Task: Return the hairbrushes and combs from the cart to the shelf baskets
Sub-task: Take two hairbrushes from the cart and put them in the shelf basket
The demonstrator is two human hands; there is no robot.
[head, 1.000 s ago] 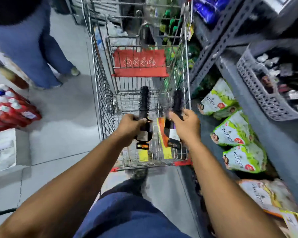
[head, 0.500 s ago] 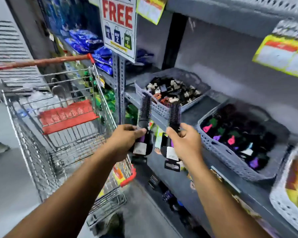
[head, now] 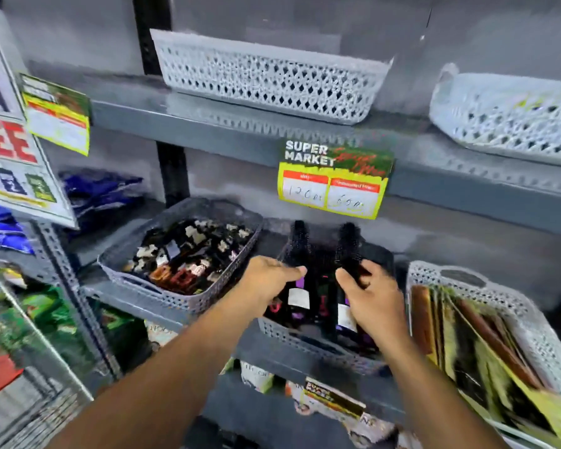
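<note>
Both hands are over the grey middle basket (head: 305, 335) on the lower shelf (head: 162, 306), each wrapped around a round black hairbrush. The left hand (head: 266, 283) has its fingers curled around the handle of the left hairbrush (head: 298, 247), thumb pointing toward the other brush; the bristled head stands upright above the basket, and a white label shows on the handle just below the hand. The right hand (head: 366, 293) is closed on the right hairbrush (head: 347, 247), which is also upright, its bristles rising above the fingers and a white label showing on the handle beneath the palm. The two brushes stand side by side, close but apart, with their lower ends down inside the middle basket among dark items with purple and pink patches, too blurred to name.

Left of the middle basket sits a grey basket (head: 133, 273) of small dark and pale hair clips. Right of it is a white lattice basket (head: 531, 328) holding flat yellow and brown packs. Directly above the middle basket a yellow price tag (head: 332, 186) reading "SUPER MARKET" hangs from the upper shelf (head: 208, 124), where two white baskets (head: 266, 79) stand.
</note>
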